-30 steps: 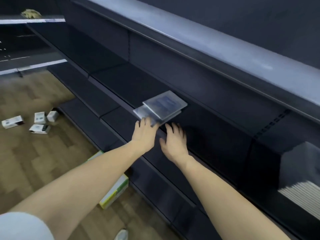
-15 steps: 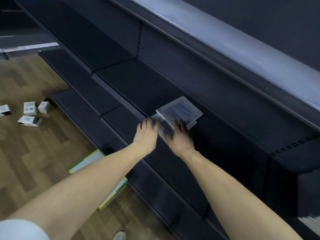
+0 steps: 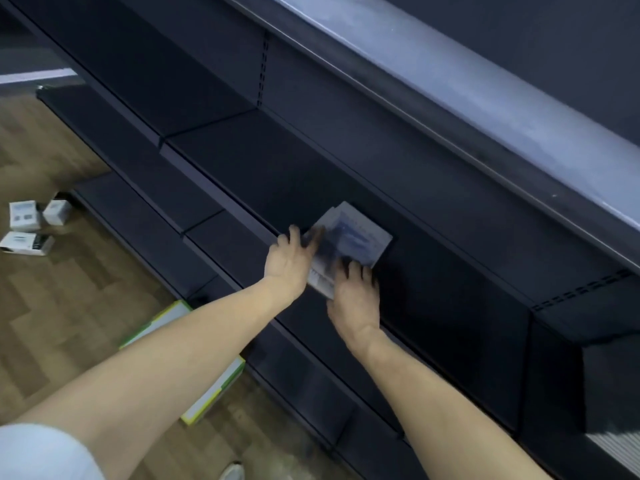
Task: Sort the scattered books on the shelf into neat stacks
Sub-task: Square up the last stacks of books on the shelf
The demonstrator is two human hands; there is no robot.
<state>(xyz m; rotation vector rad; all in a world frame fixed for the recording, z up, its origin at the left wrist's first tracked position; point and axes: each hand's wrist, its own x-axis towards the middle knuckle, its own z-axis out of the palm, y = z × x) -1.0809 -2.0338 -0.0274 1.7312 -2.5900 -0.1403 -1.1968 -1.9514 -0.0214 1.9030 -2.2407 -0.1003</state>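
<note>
Both hands now on books [image 3: 353, 239], long axis near-left to far-right: L hand [image 3: 289, 261] fingers straight on left edge, R hand [image 3: 356, 296] flat atop near edge.

Dimly lit, dark metal shelving [image 3: 311, 174] swallowing detail in shadow, pale top ledge [image 3: 485, 88] catching soft overhead light, fingertips smearing with motion blur, edges bending wide-angle.

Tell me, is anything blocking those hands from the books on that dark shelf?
Nothing visible. Both the left hand and the right hand already touch the small pile of books, and the shelf beside the pile shows nothing else.
</note>
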